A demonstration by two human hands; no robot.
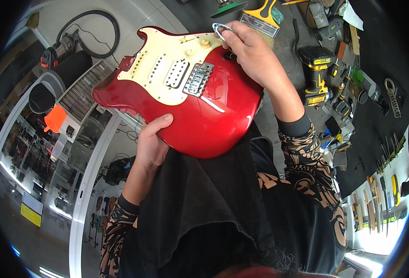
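A glossy red electric guitar body [214, 125] without a neck lies tilted across my lap, over a dark apron [204, 194]. It carries a cream pickguard [151, 85] with pickups, yellowish knobs [205, 44] and a chrome bridge [198, 79]. My left hand [151, 141] grips the lower left edge, thumb on the face and fingers hidden beneath. Between the thumb and fingers of my right hand [258, 53] is a small chrome oval jack plate [218, 27], held at the body's far right edge. Whether wires join the plate to the body, I cannot tell.
On the dark bench at right lie a wide yellow-handled brush [262, 18], a yellow-black cordless drill [316, 74], a coiled wire [392, 97] and several hand tools. A glass-doored cabinet [37, 153], an orange funnel [55, 119] and a vacuum hose [116, 34] stand at left.
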